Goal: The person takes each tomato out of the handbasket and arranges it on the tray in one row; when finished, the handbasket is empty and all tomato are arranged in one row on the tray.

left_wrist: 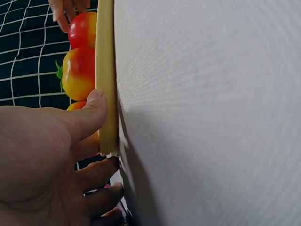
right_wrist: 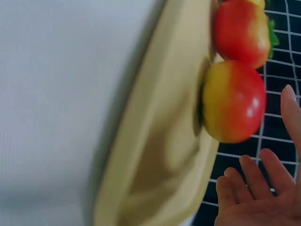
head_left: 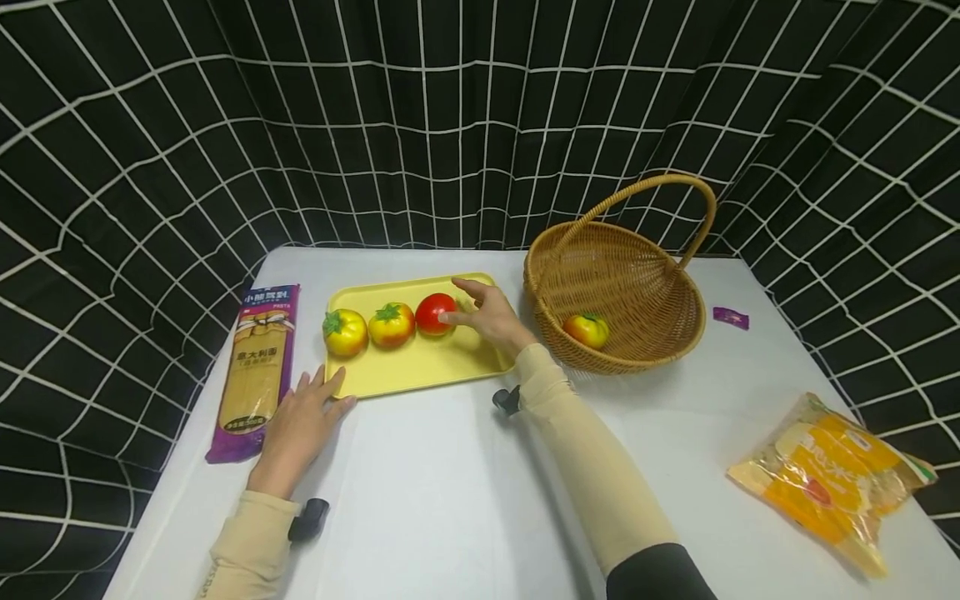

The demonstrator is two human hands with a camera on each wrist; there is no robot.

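A yellow tray holds three red-and-yellow tomatoes in a row: a mostly yellow left tomato, a middle tomato and a redder right tomato. My left hand grips the tray's near left corner, its thumb on the rim in the left wrist view and the other fingers around the outer side. Over the tray's right part, my right hand reaches toward the right tomato with fingers spread. In the right wrist view a gap shows between this hand and the tomato.
Right of the tray a wicker basket leans tilted, with one tomato inside. A purple pasta packet lies to the left. On the right are a small purple wrapper and an orange-yellow bag. Black grid cloth walls the table.
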